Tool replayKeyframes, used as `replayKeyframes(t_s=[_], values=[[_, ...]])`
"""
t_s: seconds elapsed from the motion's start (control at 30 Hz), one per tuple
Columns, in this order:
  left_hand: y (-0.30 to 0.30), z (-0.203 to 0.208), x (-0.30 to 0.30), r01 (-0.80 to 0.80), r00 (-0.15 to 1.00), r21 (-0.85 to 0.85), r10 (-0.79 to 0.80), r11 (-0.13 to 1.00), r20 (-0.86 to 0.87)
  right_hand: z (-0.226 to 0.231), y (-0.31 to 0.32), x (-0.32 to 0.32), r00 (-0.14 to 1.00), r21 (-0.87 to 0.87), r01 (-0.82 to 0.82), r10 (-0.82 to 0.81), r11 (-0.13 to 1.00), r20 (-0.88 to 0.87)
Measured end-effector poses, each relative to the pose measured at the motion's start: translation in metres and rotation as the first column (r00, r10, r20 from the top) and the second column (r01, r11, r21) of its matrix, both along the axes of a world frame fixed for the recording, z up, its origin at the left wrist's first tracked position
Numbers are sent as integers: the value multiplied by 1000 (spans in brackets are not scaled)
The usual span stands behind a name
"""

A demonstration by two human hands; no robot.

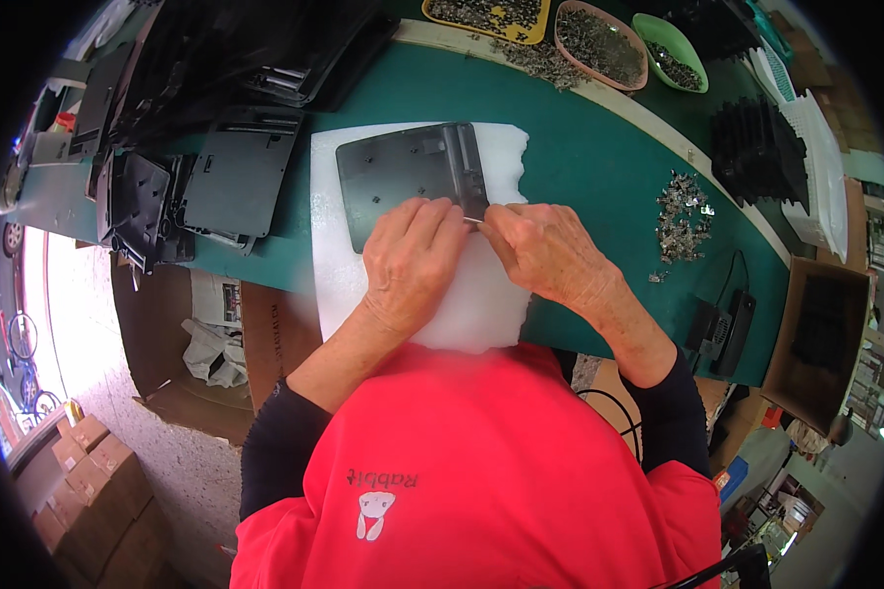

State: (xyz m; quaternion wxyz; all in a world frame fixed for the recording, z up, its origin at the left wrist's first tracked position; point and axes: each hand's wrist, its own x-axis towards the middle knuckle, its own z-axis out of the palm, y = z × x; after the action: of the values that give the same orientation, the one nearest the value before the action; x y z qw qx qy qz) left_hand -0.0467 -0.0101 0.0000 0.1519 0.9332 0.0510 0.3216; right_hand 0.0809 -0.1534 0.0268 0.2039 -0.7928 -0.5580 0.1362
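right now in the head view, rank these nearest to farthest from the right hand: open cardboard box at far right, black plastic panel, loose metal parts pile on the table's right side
From the right hand:
1. Black plastic panel: just left of its fingertips.
2. Loose metal parts pile: to its right.
3. Open cardboard box: farthest right, past the table edge.

Floor [81, 319]: glaring white at 9 o'clock, light entering there
Foam sheet [493, 312]: bright, texture partly washed out
Black panel [401, 169]: soft grey sheen
Stacked panels [216, 74]: sunk in deep shadow at 11 o'clock
Metal parts [682, 224]: small glints at 2 o'clock
Red garment [521, 461]: strongly lit, hazy along its 12 o'clock edge
Green worktop [584, 142]: bowed edges, fisheye rim black all round
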Motion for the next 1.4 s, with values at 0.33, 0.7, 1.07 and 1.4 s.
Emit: replayKeyframes(t_s=[0.33,0.7,1.07,1.4], values=[[-4,-5,-8,15,1000,154,-13,988,-11,-12,-3,-16,969,76,-3,-16,997,246],[-2,5,2,-86,995,-222,73,971,-64,-5,-10,12,887,181,369,-287,912,-362],[5,2,5,-63,986,-352,5,934,-164,-11,12,22,989,78,147,-147,986,-7],[8,7,7,-57,995,-281,30,958,-99,-8,24,27,982,261,189,-183,947,-46]])
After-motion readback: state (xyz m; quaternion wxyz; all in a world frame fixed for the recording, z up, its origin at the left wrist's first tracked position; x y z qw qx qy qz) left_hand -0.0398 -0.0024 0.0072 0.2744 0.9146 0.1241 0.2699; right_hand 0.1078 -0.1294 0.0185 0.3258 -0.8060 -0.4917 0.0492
